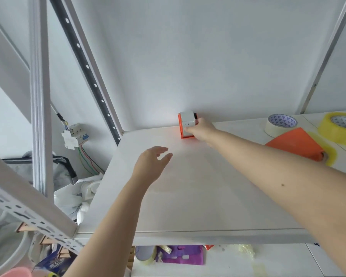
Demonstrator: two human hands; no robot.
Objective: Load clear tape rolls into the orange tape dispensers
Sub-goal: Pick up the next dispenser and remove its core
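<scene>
An orange tape dispenser (185,124) with a pale roll in it stands upright at the back of the white shelf (188,196), against the wall. My right hand (201,129) is stretched out and closed around its right side. My left hand (152,164) hovers open above the shelf's middle, holding nothing. At the right lies a second orange dispenser (296,143) on its side. Beside it sit a cream tape roll (279,124) and a yellowish clear tape roll (340,126).
Metal rack posts (40,96) rise at the left. An electrical breaker with wires (74,136) hangs beyond them. A lower shelf holds another tape roll (145,254) and a purple item (182,255). Bags and clutter lie at the lower left.
</scene>
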